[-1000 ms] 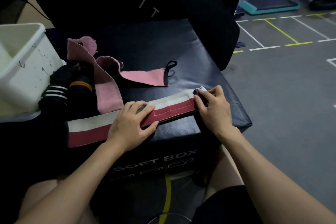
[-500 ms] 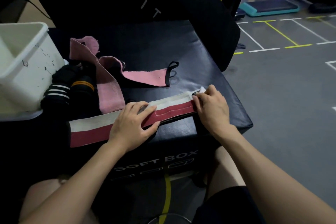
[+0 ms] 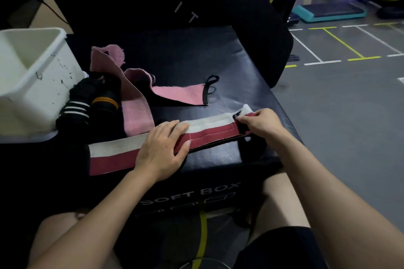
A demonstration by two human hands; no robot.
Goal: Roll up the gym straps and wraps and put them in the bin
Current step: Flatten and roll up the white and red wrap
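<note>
My left hand (image 3: 161,150) lies flat, pinning the red-and-white wrap (image 3: 113,152), my right hand (image 3: 260,124) pinches its end; rolling begins, so next I curl that end tightly inward

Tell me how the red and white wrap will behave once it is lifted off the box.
The red and white wrap lies flat and follows the soft box, so it will probably sag between grips. Under the left hand it looks thin, likely light. The right hand pinches its end, which should roll easily.
</note>
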